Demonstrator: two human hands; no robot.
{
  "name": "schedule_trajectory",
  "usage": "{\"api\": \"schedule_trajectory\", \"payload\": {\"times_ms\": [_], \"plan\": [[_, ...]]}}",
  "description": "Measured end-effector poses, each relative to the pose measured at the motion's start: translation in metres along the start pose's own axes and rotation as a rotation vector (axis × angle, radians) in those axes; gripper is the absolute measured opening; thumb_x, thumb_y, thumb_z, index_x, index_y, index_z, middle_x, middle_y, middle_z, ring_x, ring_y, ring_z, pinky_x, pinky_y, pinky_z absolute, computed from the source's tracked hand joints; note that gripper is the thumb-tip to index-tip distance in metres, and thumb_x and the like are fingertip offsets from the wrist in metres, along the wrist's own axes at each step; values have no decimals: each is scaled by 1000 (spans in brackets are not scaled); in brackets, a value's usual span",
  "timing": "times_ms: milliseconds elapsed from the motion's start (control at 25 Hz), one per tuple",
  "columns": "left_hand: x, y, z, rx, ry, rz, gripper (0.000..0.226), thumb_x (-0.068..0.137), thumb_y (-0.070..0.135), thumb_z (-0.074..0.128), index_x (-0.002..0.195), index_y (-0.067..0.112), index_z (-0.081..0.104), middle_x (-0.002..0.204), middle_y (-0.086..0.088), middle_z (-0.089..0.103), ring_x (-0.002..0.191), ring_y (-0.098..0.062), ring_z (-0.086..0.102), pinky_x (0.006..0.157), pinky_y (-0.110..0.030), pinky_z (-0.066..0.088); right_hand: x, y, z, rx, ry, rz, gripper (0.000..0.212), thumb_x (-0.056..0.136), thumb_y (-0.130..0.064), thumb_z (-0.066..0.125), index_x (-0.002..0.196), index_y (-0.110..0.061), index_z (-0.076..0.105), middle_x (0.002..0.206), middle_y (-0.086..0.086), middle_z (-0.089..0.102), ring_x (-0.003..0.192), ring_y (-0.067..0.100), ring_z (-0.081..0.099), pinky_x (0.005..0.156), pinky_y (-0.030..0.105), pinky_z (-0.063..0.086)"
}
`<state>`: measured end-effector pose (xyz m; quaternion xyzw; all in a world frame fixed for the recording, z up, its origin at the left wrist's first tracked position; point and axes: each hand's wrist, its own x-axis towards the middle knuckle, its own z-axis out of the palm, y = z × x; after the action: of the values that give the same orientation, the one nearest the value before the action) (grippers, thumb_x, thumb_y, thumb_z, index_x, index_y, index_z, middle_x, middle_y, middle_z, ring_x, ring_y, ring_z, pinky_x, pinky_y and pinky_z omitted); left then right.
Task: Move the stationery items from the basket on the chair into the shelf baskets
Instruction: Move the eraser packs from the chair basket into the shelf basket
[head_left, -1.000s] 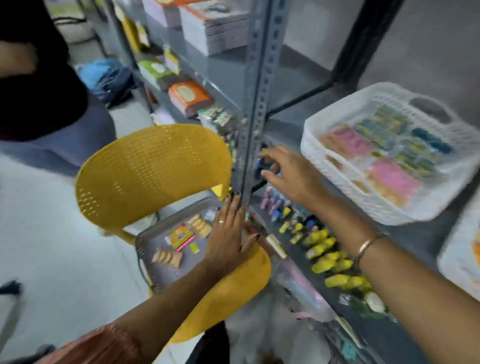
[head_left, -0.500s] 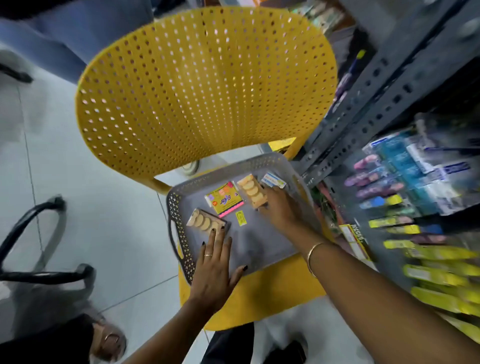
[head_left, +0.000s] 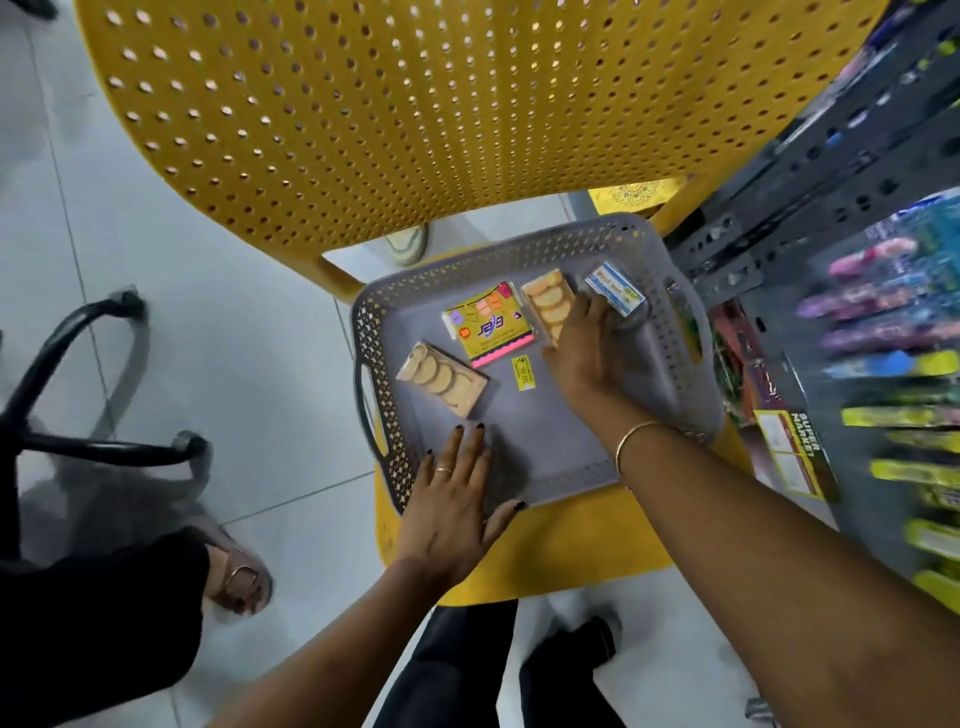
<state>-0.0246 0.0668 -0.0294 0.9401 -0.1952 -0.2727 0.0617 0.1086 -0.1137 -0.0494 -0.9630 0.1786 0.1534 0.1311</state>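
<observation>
A grey perforated basket (head_left: 670, 358) sits on the seat of a yellow chair (head_left: 395, 114). Inside lie two clear packs of round tan pieces, one (head_left: 441, 376) at the left and one (head_left: 545, 301) at the back, a yellow sticky-note pack (head_left: 485, 325), a small blue-and-white pack (head_left: 613, 288) and a loose yellow price sticker (head_left: 523, 370). My right hand (head_left: 589, 353) reaches into the basket, fingers spread over the back tan pack and touching the blue-and-white pack. My left hand (head_left: 452, 506) lies flat on the basket's near edge, holding nothing.
A grey metal shelf (head_left: 810, 171) stands at the right with rows of blurred pens and highlighters (head_left: 893, 353). A black chair base (head_left: 78, 415) and another person's sandalled foot (head_left: 236, 577) are on the tiled floor at the left.
My right hand came off the shelf and down into the basket, now resting over the back pack. My left hand slid to the basket's near edge. The view tilted down.
</observation>
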Motion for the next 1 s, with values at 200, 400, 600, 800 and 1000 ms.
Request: {"api": "schedule_trajectory", "payload": {"times_ms": [200, 400, 600, 800, 1000], "plan": [[1, 1, 1, -6, -37, -7, 86, 81, 70, -10, 147, 18, 4, 149, 1, -13, 137, -20, -15, 114, -48, 7, -4, 9, -7, 115, -8, -17, 64, 77, -15, 68, 129, 2, 35, 136, 22, 37, 125, 36, 38, 102, 42, 37], [1, 1, 1, 14, -41, 2, 88, 81, 70, -8, 147, 16, 14, 154, -2, -3, 142, -20, -2, 115, -45, 2, -23, 24, -19, 128, 31, -27, 55, 76, -14, 68, 122, -1, 42, 131, 21, 41, 119, 38, 44, 85, 43, 48], [-5, 5, -18, 4, 42, 32, 87, 84, 69, -2, 146, 12, 18, 156, -7, 4, 142, -21, -2, 112, -39, -8, -51, 34, -61, 210, 100, -54, 56, 73, -15, 70, 122, -7, 45, 129, 19, 43, 119, 37, 43, 82, 42, 47], [-6, 35, -89, -80, 164, 91, 96, 78, 74, -9, 145, 13, 24, 156, -9, 5, 143, -25, 2, 115, -44, 4, -84, 49, -170, 276, 200, -124, 48, 73, -18, 69, 115, -11, 49, 122, 14, 47, 117, 34, 45, 85, 42, 43], [1, 101, -201, -161, 328, 256, 102, 78, 78, -2, 137, 6, 39, 152, -16, 23, 138, -36, 24, 108, -55, 27, -137, 61, -315, 311, 345, -168, 47, 71, -20, 67, 115, -10, 52, 117, 16, 50, 114, 33, 43, 84, 36, 34]]}}
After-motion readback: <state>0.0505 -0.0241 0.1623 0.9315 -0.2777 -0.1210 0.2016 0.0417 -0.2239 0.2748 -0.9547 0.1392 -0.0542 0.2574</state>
